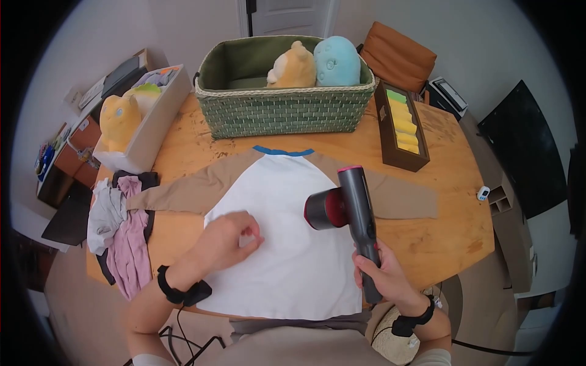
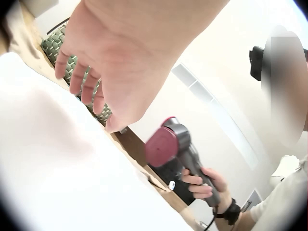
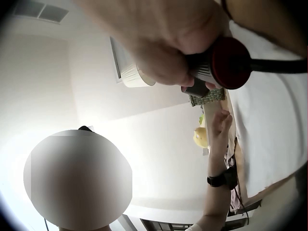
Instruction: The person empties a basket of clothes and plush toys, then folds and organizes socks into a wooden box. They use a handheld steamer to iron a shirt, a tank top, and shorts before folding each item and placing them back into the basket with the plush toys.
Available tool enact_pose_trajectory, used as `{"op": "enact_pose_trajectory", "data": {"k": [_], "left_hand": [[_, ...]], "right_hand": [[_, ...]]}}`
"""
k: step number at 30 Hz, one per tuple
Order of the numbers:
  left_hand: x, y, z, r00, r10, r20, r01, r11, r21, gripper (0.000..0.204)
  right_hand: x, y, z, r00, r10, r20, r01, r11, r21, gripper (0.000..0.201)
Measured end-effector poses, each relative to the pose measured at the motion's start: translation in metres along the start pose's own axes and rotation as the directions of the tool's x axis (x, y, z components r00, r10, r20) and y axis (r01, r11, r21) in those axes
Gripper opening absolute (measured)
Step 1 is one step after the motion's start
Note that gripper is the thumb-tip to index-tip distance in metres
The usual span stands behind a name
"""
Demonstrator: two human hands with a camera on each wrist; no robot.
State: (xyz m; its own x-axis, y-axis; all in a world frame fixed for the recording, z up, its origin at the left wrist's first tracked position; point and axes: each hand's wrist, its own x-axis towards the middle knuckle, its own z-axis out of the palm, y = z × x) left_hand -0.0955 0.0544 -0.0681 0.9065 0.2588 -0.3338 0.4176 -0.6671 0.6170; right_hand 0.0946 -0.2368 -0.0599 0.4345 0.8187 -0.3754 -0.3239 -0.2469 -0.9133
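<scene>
A long-sleeved shirt (image 1: 278,268) with a white body, tan sleeves and a blue collar lies spread flat on the wooden table (image 1: 452,244). My right hand (image 1: 389,274) grips the handle of a dark grey and red handheld garment steamer (image 1: 360,213), its head turned left above the shirt's right half. A reddish plate faces the camera in the left wrist view, and a cord leaves the handle's base. Over the left part of the shirt is my left hand (image 1: 227,239), holding nothing, its fingers loosely bent. The left wrist view shows those fingers hanging relaxed above the white fabric.
Behind the shirt stands a green woven basket (image 1: 281,113) with two plush toys. A white bin (image 1: 155,125) with a yellow plush (image 1: 119,122) is at the back left. Crumpled clothes (image 1: 131,238) hang over the left edge. A brown box (image 1: 406,160) of rolled yellow cloths sits back right.
</scene>
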Motion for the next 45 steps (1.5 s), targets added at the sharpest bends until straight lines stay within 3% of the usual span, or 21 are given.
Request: {"op": "enact_pose_trajectory", "data": {"k": [1, 3, 4, 6, 7, 9, 10, 12, 13, 15, 17, 19, 21, 23, 24, 26, 30, 32, 36, 40, 45], "left_hand": [[-0.010, 0.013, 0.002, 1.000, -0.004, -0.003, 0.004, 1.000, -0.003, 0.038], [-0.025, 0.036, 0.012, 0.969, 0.017, 0.248, 0.057, 0.957, -0.286, 0.038], [-0.028, 0.041, 0.025, 0.969, 0.015, 0.246, 0.059, 0.956, -0.288, 0.038], [-0.028, 0.049, 0.054, 0.972, 0.219, -0.087, -0.220, 0.716, -0.662, 0.041], [-0.025, 0.056, 0.063, 0.972, 0.216, -0.090, -0.220, 0.715, -0.664, 0.041], [-0.016, 0.067, 0.077, 0.961, 0.162, -0.226, -0.278, 0.537, -0.796, 0.045], [-0.010, 0.065, 0.084, 0.961, 0.163, -0.225, -0.278, 0.532, -0.800, 0.045], [0.001, 0.060, 0.095, 0.975, -0.015, -0.221, -0.199, 0.383, -0.902, 0.045], [-0.002, 0.063, 0.093, 0.974, -0.026, -0.225, -0.200, 0.369, -0.908, 0.042], [-0.006, 0.063, 0.090, 0.984, -0.022, -0.178, -0.163, 0.307, -0.938, 0.040], [-0.009, 0.064, 0.090, 0.986, -0.054, -0.157, -0.144, 0.198, -0.970, 0.037], [-0.010, 0.053, 0.092, 0.987, -0.054, -0.149, -0.136, 0.197, -0.971, 0.037], [-0.012, 0.050, 0.094, 0.985, -0.075, -0.154, -0.136, 0.207, -0.969, 0.037], [-0.014, 0.047, 0.097, 0.987, -0.057, -0.151, -0.135, 0.216, -0.967, 0.037], [-0.014, 0.046, 0.098, 0.987, -0.046, -0.153, -0.139, 0.222, -0.965, 0.037], [-0.015, 0.046, 0.099, 0.989, -0.027, -0.148, -0.136, 0.251, -0.958, 0.038], [-0.015, 0.050, 0.099, 0.991, 0.008, -0.136, -0.132, 0.289, -0.948, 0.039], [-0.015, 0.055, 0.097, 0.992, 0.021, -0.126, -0.126, 0.304, -0.944, 0.039], [-0.019, 0.064, 0.093, 0.990, 0.054, -0.131, -0.141, 0.339, -0.930, 0.040], [-0.023, 0.068, 0.092, 0.990, 0.071, -0.120, -0.138, 0.366, -0.920, 0.041], [-0.021, 0.073, 0.090, 0.989, 0.074, -0.129, -0.148, 0.394, -0.907, 0.041]], "right_hand": [[0.006, 0.006, 0.011, 0.997, -0.081, -0.014, 0.081, 0.997, 0.004, 0.034], [0.016, 0.017, 0.032, 0.981, -0.192, -0.016, 0.191, 0.981, -0.016, 0.039], [0.021, 0.022, 0.042, 0.967, -0.253, -0.018, 0.248, 0.959, -0.141, 0.042], [0.031, 0.030, 0.060, 0.962, -0.272, -0.010, 0.266, 0.947, -0.179, 0.045], [0.034, 0.030, 0.073, 0.951, -0.308, -0.009, 0.304, 0.943, -0.132, 0.046], [0.040, 0.035, 0.092, 0.926, -0.371, 0.067, 0.373, 0.928, -0.017, 0.047], [0.041, 0.042, 0.092, 0.904, -0.415, 0.105, 0.427, 0.861, -0.276, 0.053], [0.041, 0.052, 0.092, 0.776, -0.575, 0.258, 0.561, 0.445, -0.697, 0.066], [0.038, 0.044, 0.089, 0.774, -0.578, 0.256, 0.561, 0.441, -0.700, 0.066], [0.031, 0.017, 0.072, 0.863, -0.378, 0.336, 0.479, 0.823, -0.305, 0.061], [0.043, -0.003, 0.017, 0.804, -0.392, 0.448, 0.595, 0.543, -0.593, 0.040], [0.049, -0.012, -0.025, 0.861, -0.508, 0.034, 0.309, 0.468, -0.828, 0.024], [0.067, -0.013, -0.097, 0.718, -0.687, -0.110, 0.041, 0.199, -0.979, 0.035], [0.083, 0.000, -0.185, 0.578, -0.788, -0.213, -0.289, 0.046, -0.956, 0.049], [0.083, -0.001, -0.210, 0.573, -0.790, -0.217, -0.292, 0.050, -0.955, 0.049], [0.082, -0.009, -0.228, 0.553, -0.542, -0.632, -0.702, 0.105, -0.704, 0.057], [0.074, -0.025, -0.208, 0.648, -0.368, -0.667, -0.709, 0.028, -0.704, 0.056], [0.075, -0.025, -0.205, 0.727, -0.397, -0.560, -0.589, 0.058, -0.806, 0.048], [0.087, -0.006, -0.263, 0.726, -0.496, -0.477, -0.476, 0.137, -0.868, 0.041], [0.087, 0.000, -0.313, 0.618, -0.580, -0.531, -0.536, 0.183, -0.824, 0.038], [0.074, -0.011, -0.305, 0.508, -0.586, -0.631, -0.629, 0.247, -0.737, 0.034]]}}
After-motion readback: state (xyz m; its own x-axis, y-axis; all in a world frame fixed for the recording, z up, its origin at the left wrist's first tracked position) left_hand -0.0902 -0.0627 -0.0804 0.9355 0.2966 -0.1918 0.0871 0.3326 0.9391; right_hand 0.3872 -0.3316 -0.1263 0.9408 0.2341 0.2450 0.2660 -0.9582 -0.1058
